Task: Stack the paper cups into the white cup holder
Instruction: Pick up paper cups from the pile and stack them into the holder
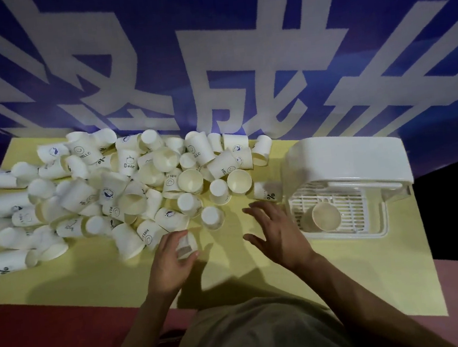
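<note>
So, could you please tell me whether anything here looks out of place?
Yes: the paper cups lie in a jumbled heap on the yellow table, many tipped on their sides. Only one cup sits in the white cup holder.

We see our two forearms bare from the elbows down, with no sleeves, watch, rings or gloves on them. Our left hand [172, 260] and right hand [277, 231] are uncovered too. Below them our torso is covered by a plain, loose olive-grey shirt [256, 340] with soft folds and no print.
</note>
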A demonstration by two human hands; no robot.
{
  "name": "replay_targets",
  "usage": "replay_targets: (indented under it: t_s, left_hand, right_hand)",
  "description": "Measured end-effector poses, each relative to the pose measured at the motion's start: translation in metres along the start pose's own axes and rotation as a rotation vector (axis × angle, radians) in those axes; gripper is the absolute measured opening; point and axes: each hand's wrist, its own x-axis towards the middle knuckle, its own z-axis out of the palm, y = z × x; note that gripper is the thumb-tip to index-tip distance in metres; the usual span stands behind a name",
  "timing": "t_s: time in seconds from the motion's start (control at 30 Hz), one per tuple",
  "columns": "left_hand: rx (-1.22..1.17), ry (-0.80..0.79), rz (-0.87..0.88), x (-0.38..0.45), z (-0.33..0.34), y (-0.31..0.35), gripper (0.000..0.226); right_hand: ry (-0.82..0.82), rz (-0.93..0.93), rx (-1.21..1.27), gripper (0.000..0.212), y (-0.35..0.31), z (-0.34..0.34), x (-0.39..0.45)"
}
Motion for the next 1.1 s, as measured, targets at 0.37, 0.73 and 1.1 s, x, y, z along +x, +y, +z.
replay_targets:
  t_s: [0.37, 0.73, 1.1]
  left_hand:
    - [0.241, -0.119, 0.175, 0.022, 0.007, -0.054, 0.057]
    - [0.074, -0.253, 0.006, 0.024, 0.012, -0.079, 0.077]
    - [-0.086, -0.256, 0.044, 0.032, -0.018, -0.045, 0.088]
  right_hand:
    - [-0.318, -0.028, -0.161, 0.072, -0.039, 0.055, 0.079]
    - [-0.375, -0.014, -0.166, 0.057, -0.046, 0.087, 0.098]
    - [-0.359, 0.171, -0.041, 0.072, -0.017, 0.099, 0.069]
